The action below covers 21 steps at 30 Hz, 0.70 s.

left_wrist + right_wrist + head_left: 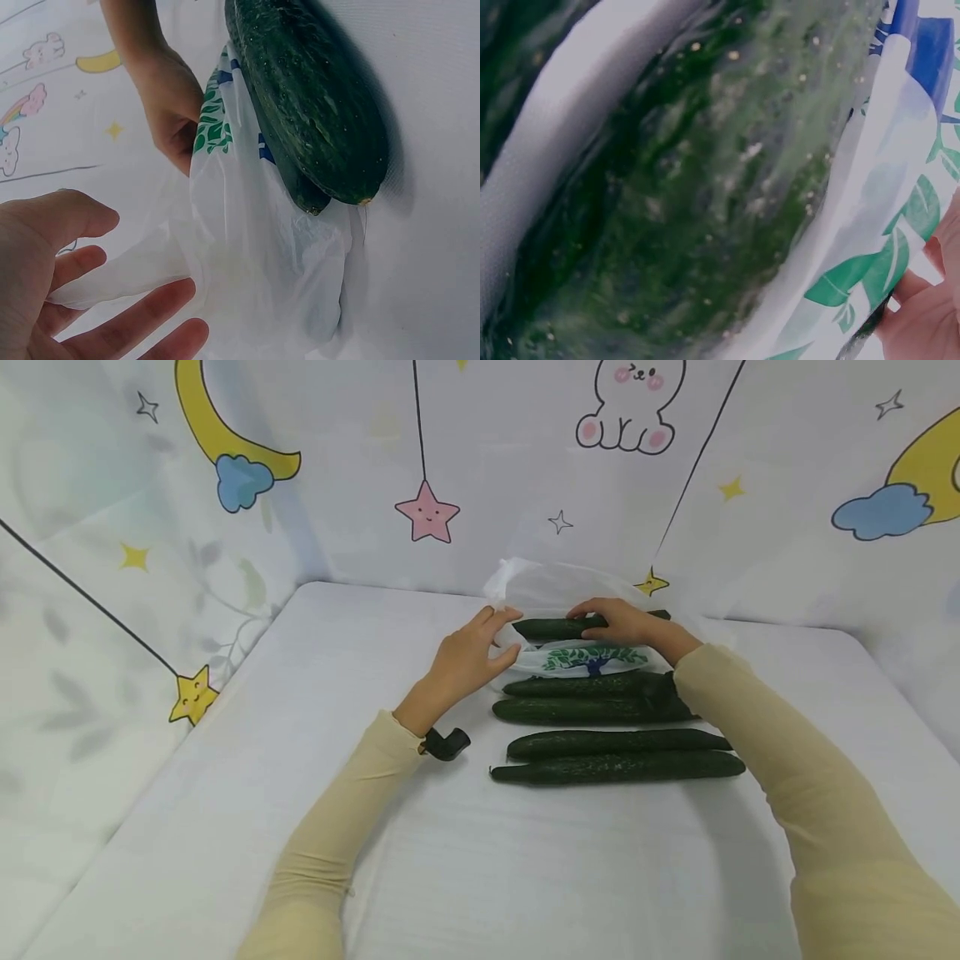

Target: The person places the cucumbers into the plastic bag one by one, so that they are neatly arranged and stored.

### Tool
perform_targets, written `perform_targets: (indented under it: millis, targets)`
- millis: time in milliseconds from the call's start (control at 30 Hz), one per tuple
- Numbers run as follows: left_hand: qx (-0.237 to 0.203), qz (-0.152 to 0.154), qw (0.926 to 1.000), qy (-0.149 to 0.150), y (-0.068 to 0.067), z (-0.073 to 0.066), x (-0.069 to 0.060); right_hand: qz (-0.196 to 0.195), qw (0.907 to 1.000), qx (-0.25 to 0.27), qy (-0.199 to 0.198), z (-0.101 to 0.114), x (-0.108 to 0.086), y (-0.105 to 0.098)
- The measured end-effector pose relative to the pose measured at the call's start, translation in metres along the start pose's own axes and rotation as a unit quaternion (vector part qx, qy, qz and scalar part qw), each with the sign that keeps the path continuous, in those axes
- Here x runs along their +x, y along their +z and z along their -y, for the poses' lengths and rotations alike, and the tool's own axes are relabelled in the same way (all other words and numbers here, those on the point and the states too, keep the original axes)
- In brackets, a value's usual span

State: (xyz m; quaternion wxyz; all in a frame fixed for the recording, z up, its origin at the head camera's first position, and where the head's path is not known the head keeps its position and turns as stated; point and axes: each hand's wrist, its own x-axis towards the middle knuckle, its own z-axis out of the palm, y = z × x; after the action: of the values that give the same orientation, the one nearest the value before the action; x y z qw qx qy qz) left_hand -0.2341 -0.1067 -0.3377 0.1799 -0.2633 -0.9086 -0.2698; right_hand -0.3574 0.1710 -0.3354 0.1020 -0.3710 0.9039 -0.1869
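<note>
Lying behind printed front of plastic bag [534, 662], far cucumber [551, 629] is resting under gripping fingers of right hand [624, 622]; fingers of left hand [467, 653] are standing apart at bag edge; limp film, lacking firm pinch, is likely risking collapse, snagging cucumber tip.

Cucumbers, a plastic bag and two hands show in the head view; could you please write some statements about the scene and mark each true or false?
1. The right hand grips a cucumber. True.
2. The left hand grips a cucumber too. False: it holds no cucumber and is at the left end of the plastic bag.
3. The bag's print is a red flower. False: it is a tree with green leaves.
4. Four more cucumbers lie nearer the person than that print. True.
5. The sleeves are dark blue. False: they are pale yellowish beige.
</note>
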Motion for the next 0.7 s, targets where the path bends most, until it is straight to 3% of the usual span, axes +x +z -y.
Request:
perform_targets:
  millis: [700]
  targets:
    - [-0.007,0.012,0.9999,-0.008,-0.0001,0.0007,0.0003,0.005,0.9994,-0.034,0.007,0.0038,0.0008,0.0034]
